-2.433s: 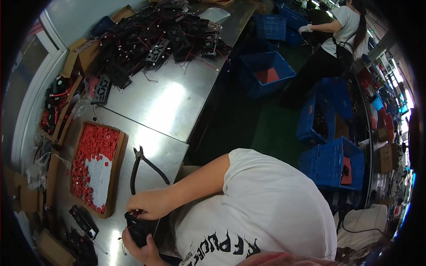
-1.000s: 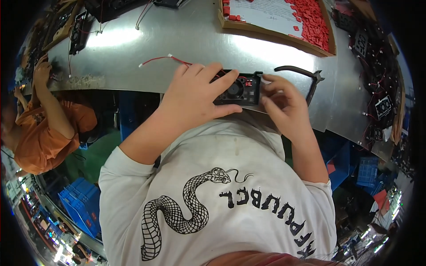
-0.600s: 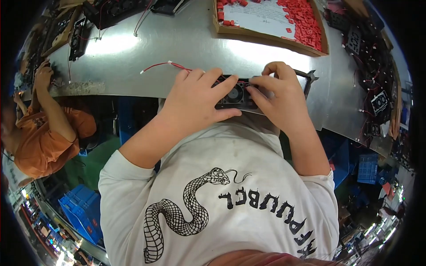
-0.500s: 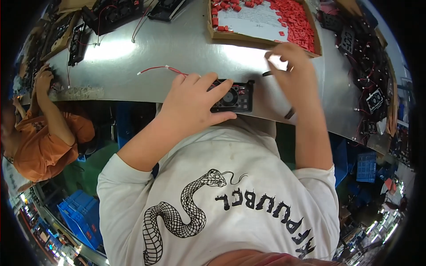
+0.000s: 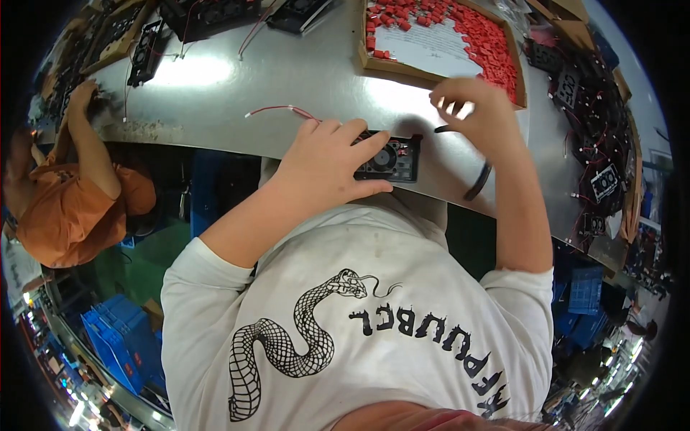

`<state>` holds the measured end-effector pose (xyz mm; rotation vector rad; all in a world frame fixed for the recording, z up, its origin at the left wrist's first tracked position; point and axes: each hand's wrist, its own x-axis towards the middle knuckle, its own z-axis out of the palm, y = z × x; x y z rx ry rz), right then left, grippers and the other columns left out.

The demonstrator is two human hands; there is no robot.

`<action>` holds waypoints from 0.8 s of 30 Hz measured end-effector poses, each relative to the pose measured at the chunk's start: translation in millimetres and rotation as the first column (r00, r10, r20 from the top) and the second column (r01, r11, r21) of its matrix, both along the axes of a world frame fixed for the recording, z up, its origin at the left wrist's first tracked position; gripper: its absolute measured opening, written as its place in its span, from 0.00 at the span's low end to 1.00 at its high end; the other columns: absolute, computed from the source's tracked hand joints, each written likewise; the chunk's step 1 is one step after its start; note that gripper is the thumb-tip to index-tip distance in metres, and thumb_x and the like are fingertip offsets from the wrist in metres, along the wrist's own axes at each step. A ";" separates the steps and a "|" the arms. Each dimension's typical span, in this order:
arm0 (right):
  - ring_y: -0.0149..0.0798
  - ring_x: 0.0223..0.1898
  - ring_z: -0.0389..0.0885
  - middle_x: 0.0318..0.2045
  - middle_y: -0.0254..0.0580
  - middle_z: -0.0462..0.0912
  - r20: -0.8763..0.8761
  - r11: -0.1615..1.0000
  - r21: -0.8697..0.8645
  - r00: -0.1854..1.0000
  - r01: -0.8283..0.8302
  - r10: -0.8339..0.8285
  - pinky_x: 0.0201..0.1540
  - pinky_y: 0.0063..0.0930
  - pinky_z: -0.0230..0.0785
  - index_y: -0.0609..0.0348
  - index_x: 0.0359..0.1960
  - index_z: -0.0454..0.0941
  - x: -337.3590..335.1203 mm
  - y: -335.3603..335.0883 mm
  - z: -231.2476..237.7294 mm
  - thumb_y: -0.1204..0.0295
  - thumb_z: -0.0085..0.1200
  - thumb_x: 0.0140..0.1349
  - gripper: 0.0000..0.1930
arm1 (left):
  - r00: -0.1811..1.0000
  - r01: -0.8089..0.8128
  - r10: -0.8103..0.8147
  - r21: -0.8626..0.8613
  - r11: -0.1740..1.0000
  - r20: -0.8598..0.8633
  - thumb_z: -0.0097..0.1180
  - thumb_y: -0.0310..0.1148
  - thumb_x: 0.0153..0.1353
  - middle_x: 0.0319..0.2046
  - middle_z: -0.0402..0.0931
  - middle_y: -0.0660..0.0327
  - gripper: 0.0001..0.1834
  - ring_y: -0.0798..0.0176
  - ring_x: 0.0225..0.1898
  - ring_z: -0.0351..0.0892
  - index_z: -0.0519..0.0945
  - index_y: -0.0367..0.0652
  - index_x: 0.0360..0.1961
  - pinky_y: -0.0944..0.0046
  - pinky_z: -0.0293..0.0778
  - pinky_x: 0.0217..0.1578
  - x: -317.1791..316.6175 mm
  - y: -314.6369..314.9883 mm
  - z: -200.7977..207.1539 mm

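My left hand [image 5: 327, 161] lies over the left part of a black fan unit [image 5: 402, 159], with the thumb along the near edge and the other fingers across the top. A round fan shows beside the fingers, and red and white wires [image 5: 280, 108] trail out to the left. To the right, my right hand [image 5: 478, 115] is raised with fingers curled together and blurred; whatever is between the fingertips cannot be made out. Two curved black pieces [image 5: 478, 183] show beside my right forearm and below the fingers; I cannot tell whether they are one tool or whether the hand touches them.
A cardboard tray [image 5: 402, 75] of small red parts and a paper sheet stands beyond my right hand. Black fan units [image 5: 215, 14] lie at the far left, and a heap of them [image 5: 593, 136] at the right. A co-worker in orange [image 5: 79, 194] sits at the left.
The view has shifted, so the table and things appear further right and slightly lower. My left hand stays on the fan unit; my right hand stays raised beside it.
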<state>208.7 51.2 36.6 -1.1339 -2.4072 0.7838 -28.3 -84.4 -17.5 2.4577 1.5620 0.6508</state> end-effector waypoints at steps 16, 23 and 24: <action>0.44 0.40 0.84 0.37 0.43 0.86 0.132 0.942 0.187 0.957 -0.280 0.258 0.44 0.35 0.79 0.63 0.34 0.87 -0.2 -58.2 -23.8 0.80 0.66 0.50 0.09 | 0.997 0.028 -0.028 -0.003 1.000 -0.070 0.70 0.58 0.50 0.49 0.78 0.61 0.36 0.54 0.45 0.78 0.80 0.53 0.58 0.54 0.67 0.48 6.6 0.9 3.8; 0.46 0.42 0.83 0.45 0.44 0.84 0.182 0.943 0.200 0.956 -0.264 0.229 0.45 0.36 0.78 0.64 0.34 0.87 -5.6 -59.1 -6.7 0.78 0.67 0.49 0.09 | 0.999 0.017 -0.016 0.023 1.000 -0.028 0.69 0.61 0.50 0.48 0.80 0.61 0.38 0.57 0.45 0.80 0.79 0.46 0.55 0.55 0.67 0.46 3.0 2.3 1.3; 0.48 0.49 0.81 0.50 0.47 0.82 0.281 0.961 0.080 0.931 -0.265 0.233 0.51 0.38 0.76 0.64 0.42 0.85 -3.7 -54.5 3.7 0.74 0.70 0.47 0.17 | 1.000 0.013 -0.013 0.020 1.000 -0.028 0.69 0.61 0.50 0.48 0.80 0.61 0.38 0.57 0.45 0.80 0.79 0.46 0.55 0.55 0.67 0.46 1.4 2.2 0.9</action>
